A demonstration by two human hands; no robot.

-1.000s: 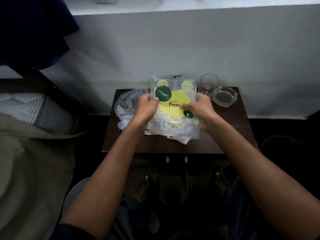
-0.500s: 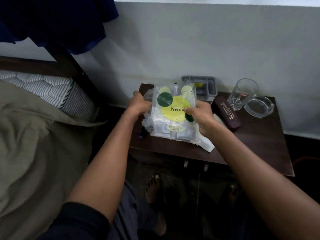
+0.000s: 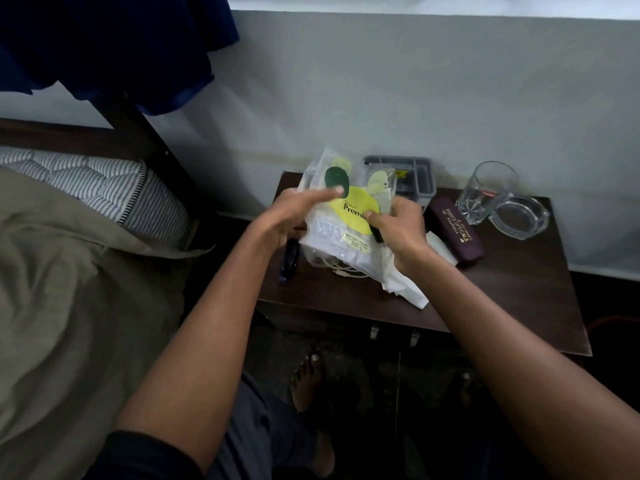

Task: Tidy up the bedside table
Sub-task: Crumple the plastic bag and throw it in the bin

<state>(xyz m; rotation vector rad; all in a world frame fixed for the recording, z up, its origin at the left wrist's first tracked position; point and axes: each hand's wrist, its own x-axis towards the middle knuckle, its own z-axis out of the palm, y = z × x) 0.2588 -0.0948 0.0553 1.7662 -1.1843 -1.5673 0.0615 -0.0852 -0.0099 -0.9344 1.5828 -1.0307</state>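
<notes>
**Head view: both hands on a plastic packet above the bedside counter**

Head camera looks down on a dark wooden counter (image 3: 512,299) beside a bed (image 3: 69,271). A clear plastic packet (image 3: 346,233) with a yellow and green label is held just above the counter's left half. The right hand (image 3: 398,230) grips the packet's right side, thumb curled over the front of the label and fingers wrapped behind. The left hand (image 3: 294,216) lies against the packet's left side with its fingers (image 3: 327,195) stretched nearly straight across the upper front; it touches the packet rather than clasping it. White wrappers and a pale cable (image 3: 346,270) lie under the packet on the counter. A dark blue object (image 3: 289,259) rests on the counter just left of the packet. To the right lie a maroon spectacle case (image 3: 457,230), then a drinking glass (image 3: 485,192) and a glass ashtray (image 3: 519,216), these two touching. A grey compartment tray (image 3: 412,174) stands at the back against the wall.
</notes>
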